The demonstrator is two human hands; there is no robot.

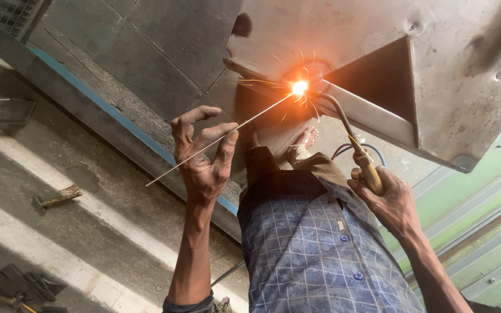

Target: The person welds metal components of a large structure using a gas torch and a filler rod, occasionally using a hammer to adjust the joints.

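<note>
A steel box (436, 75) looms overhead, sparks flaring at its seam. The right hand (391, 200) has its fingers clamped on a torch (359, 153); the left hand (204, 153) pinches a thin rod (221, 139), its tip in the glow. A hammer (58, 198) lies on the floor.

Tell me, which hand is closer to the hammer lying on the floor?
Left. The left hand, pinching the filler rod, is just right of the hammer; the right hand, gripping the torch, is far beyond.

Grey concrete floor (105, 226), hammer (58, 198) lying on it, dark metal scraps (21, 282)
</note>
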